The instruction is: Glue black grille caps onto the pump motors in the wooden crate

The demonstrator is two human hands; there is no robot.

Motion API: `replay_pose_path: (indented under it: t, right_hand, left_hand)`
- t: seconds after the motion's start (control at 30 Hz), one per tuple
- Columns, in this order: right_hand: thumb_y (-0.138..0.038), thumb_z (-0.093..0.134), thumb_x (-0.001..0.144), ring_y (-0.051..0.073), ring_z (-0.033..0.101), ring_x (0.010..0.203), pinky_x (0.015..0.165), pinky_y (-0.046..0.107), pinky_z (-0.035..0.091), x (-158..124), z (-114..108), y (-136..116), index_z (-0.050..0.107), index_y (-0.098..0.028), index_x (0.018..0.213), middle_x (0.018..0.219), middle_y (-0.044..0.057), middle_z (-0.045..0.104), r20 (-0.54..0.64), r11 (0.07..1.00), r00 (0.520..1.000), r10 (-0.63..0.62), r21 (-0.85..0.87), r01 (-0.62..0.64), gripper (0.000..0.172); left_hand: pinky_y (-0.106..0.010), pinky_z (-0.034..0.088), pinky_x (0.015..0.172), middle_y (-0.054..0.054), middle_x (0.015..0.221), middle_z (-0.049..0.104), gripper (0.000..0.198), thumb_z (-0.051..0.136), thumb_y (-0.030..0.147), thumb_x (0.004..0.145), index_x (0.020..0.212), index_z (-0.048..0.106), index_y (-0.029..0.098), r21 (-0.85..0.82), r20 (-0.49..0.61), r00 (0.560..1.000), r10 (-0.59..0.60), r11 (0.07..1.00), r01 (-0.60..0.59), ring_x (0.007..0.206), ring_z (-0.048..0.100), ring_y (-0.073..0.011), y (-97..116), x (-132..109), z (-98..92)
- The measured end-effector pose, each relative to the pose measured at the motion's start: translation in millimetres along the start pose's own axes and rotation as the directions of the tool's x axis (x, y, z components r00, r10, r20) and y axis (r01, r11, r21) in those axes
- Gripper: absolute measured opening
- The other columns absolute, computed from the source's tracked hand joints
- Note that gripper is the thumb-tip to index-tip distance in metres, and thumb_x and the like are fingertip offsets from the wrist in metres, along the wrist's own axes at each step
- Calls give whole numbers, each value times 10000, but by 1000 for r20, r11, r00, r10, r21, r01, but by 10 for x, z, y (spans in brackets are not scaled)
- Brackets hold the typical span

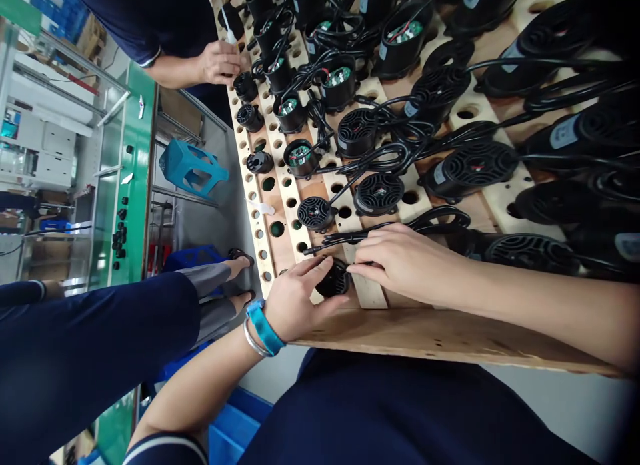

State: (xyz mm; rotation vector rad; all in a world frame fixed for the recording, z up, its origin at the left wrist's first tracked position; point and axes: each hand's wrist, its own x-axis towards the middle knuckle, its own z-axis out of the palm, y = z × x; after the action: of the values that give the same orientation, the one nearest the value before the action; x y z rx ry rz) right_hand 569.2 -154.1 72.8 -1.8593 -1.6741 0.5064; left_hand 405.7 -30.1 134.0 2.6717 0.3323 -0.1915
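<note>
My left hand point(295, 302), with a blue wristband and a metal bangle, curls its fingers round a small round black plastic part point(334, 282) at the near edge of a wooden board point(430, 335) drilled with holes. From the other side my right hand point(400, 262) pinches the same black part, its fingers pressed together. A black cable point(350, 237) runs along the board just above my right fingers. Several black round housings with grilles point(379, 193) and attached cords sit in the board's holes beyond my hands.
Another person's hand point(219, 62) holds a small white item at the board's far left end, near more black parts point(246, 86). A blue plastic stool point(193, 168) lies on the floor to the left. Someone's legs and feet point(220, 288) stand beside the board. Blue bins are below me.
</note>
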Motion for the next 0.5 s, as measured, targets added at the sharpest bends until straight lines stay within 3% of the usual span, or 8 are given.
replay_pose_path:
  t: [0.23, 0.5]
  right_hand:
    - [-314, 554, 864, 159, 568, 663, 687, 319, 365, 5, -8, -3, 617, -184, 599, 646, 10, 631, -7, 1000, 1000, -2, -9, 2, 301]
    - [-286, 595, 847, 160, 574, 670, 690, 319, 364, 14, -33, -21, 643, -184, 626, 653, 3, 642, 19, 1000, 1000, 16, -6, -16, 248]
  left_hand:
    - [-420, 513, 941, -126, 1172, 612, 417, 652, 362, 781, 1114, 550, 133, 140, -16, 1000, 17, 990, -15, 1090, 557, -247, 121, 41, 5]
    - [-414, 530, 858, -118, 1042, 614, 476, 717, 364, 737, 1102, 575, 94, 317, 189, 981, 34, 944, -94, 963, 556, -259, 177, 146, -121]
